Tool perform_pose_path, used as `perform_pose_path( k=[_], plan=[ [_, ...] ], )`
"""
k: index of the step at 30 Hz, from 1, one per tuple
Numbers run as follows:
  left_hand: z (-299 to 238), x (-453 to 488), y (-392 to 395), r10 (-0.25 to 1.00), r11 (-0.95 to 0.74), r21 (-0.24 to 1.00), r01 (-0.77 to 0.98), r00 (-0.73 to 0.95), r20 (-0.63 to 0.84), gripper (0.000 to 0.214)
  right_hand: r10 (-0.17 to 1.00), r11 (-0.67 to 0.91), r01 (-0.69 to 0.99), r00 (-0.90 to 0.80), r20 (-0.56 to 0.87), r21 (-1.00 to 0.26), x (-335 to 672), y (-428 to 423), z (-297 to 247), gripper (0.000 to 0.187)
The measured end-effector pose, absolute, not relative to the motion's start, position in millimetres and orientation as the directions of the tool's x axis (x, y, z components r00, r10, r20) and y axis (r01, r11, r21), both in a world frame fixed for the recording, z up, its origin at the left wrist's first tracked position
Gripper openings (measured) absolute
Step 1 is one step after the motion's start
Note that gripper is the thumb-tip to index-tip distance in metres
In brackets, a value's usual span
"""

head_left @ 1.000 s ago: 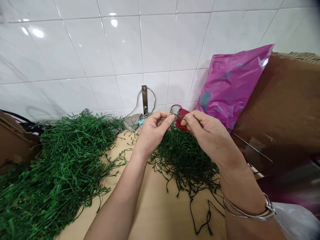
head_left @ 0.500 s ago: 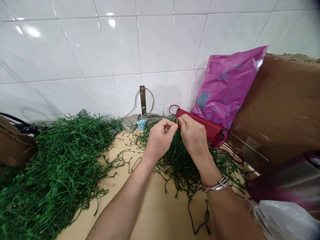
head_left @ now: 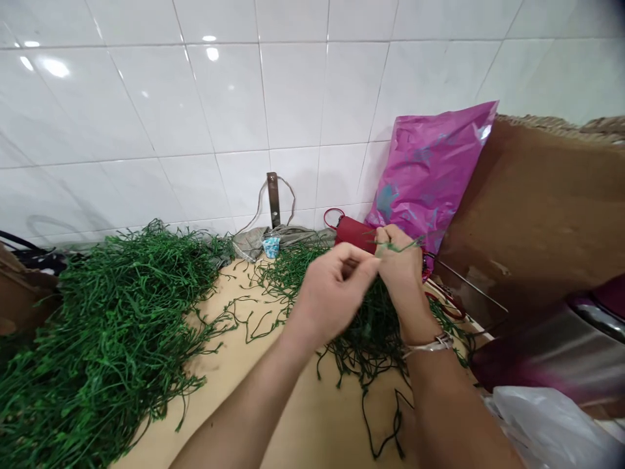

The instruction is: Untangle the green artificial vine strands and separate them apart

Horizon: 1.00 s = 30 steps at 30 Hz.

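Observation:
My left hand (head_left: 338, 290) is closed in a pinch, thumb against forefinger, its tips touching my right hand (head_left: 399, 270). The fingers of my right hand are curled shut, and a thin green cord (head_left: 401, 248) runs across them, its loose end sticking out to the right. The part of the cord between the fingertips is too small to make out clearly. Beneath both hands lies a heap of dark green cords (head_left: 375, 319), partly hidden by my arms. A larger heap of green cords (head_left: 131, 312), with knotted ends, spreads across the left.
A red handbag (head_left: 352, 233) and a pink plastic bag (head_left: 424, 169) stand behind my hands. Cardboard (head_left: 547, 215), a shiny purple-silver container (head_left: 561, 345) and a white plastic bag (head_left: 541, 423) are at right. A blue patterned item (head_left: 271, 247) lies by the tiled wall (head_left: 293, 85).
Both hands have shifted right and slightly nearer me. The cord now lies across the back of my right fingers. The view has tilted a little upward and to the right.

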<state>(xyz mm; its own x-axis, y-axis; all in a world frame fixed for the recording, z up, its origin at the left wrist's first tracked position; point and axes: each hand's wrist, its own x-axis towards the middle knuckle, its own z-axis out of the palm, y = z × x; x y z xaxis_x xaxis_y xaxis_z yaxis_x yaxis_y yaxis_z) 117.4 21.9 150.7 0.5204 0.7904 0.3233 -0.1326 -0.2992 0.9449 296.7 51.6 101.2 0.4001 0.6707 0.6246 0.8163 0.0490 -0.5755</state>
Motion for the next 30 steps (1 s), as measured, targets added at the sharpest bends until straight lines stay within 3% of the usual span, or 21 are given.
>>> perform_pose_path(
  k=[3,7,9,17,24,27,30],
  plan=[
    [147.4,111.7,43.1,0.881,-0.286,0.947,-0.144,0.348,0.319,0.012,0.612,-0.026,0.805,0.482,0.627,-0.593,295.0,45.3,116.0,0.029],
    [145.5,100.4,67.9,0.920,-0.271,0.926,-0.263,0.212,0.329,0.002,0.731,0.042,0.805,0.379,0.567,-0.592,280.5,35.3,132.2,0.032],
    [146.7,96.1,72.3,0.931,-0.244,0.913,-0.328,0.186,0.315,0.007,0.768,0.046,0.813,0.343,0.542,-0.580,276.9,30.0,135.9,0.032],
    [147.7,95.4,75.9,0.947,0.048,0.803,-0.593,0.283,0.153,0.021,0.690,0.091,0.859,0.311,0.654,-0.504,264.1,14.0,147.1,0.025],
    [146.2,91.4,76.3,0.918,0.068,0.773,-0.630,0.344,0.199,0.036,0.855,0.321,0.660,0.107,0.508,-0.679,226.8,1.4,163.8,0.033],
    [147.1,87.8,77.3,0.909,0.040,0.792,-0.609,0.352,0.225,0.036,0.888,0.328,0.592,0.073,0.454,-0.736,224.6,0.7,162.4,0.028],
    [147.1,85.8,79.4,0.901,0.027,0.816,-0.578,0.367,0.230,0.032,0.879,0.283,0.625,0.135,0.458,-0.728,229.7,4.3,157.5,0.022]
  ],
)
